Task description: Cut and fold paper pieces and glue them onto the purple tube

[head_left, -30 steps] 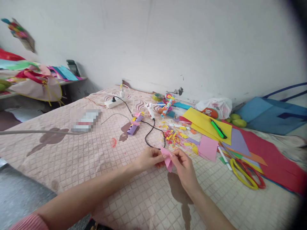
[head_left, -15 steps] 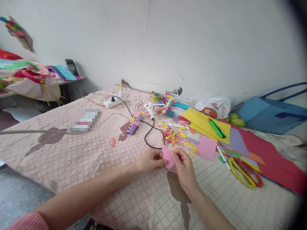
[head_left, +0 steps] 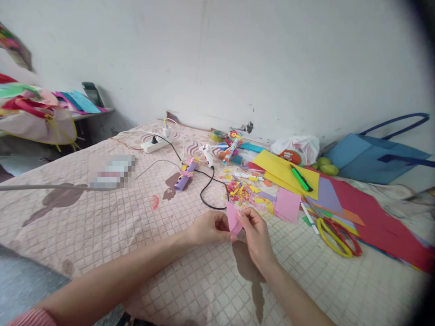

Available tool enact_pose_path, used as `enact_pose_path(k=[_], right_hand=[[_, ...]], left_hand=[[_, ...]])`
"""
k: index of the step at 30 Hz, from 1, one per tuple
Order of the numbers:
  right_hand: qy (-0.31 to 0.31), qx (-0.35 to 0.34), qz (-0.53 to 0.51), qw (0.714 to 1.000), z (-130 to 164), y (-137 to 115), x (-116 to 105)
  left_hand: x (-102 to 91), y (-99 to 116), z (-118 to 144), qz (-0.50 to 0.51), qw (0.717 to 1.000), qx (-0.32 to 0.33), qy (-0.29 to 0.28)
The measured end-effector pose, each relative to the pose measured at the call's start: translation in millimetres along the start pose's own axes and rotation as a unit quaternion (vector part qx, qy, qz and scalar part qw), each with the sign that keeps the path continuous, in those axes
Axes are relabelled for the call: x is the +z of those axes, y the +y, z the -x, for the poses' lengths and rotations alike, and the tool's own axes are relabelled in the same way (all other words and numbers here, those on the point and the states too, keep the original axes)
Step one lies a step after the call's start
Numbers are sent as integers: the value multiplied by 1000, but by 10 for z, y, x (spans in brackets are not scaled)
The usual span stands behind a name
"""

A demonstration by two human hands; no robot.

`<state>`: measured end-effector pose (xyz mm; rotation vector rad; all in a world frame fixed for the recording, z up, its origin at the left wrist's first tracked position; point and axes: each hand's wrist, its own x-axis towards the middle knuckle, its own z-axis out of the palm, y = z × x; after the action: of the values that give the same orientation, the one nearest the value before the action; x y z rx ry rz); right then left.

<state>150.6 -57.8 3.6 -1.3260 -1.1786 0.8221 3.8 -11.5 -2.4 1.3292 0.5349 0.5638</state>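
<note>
A small piece of pink paper is held between both hands just above the tablecloth, with a fold showing across it. My left hand pinches its lower left edge between thumb and fingers. On the other side, my right hand grips the upper right edge, thumb and fingertips closed on it. Right of the hands lie flat pink paper sheets. Beyond the fingers is a heap of small coloured paper scraps. A rolled purple paper tube with trimmings lies further left.
A white glue gun with a black cord stands near a power strip. At right are scissors, a green cutter, yellow paper, red paper and a blue bag. A blurred-out flat object lies left.
The pink paper now shows a fold, its upper part narrowed to a point. Both hands have kept their hold. The whole view has shifted slightly, moving things leftward.
</note>
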Motion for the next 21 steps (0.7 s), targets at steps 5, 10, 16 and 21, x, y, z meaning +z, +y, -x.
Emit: enact_pose_path(k=[5, 10, 16, 21], right_hand=[[-8, 7, -5, 1000, 1, 18, -1], [-18, 24, -15, 999, 7, 36, -3], [-57, 12, -8, 998, 26, -20, 3], [-77, 11, 5, 997, 31, -32, -7]], left_hand=[[-3, 31, 5, -23, 999, -8, 23], [-30, 110, 14, -3, 1000, -21, 21], [-54, 154, 6, 34, 991, 4, 129], [-64, 145, 3, 47, 988, -10, 145]])
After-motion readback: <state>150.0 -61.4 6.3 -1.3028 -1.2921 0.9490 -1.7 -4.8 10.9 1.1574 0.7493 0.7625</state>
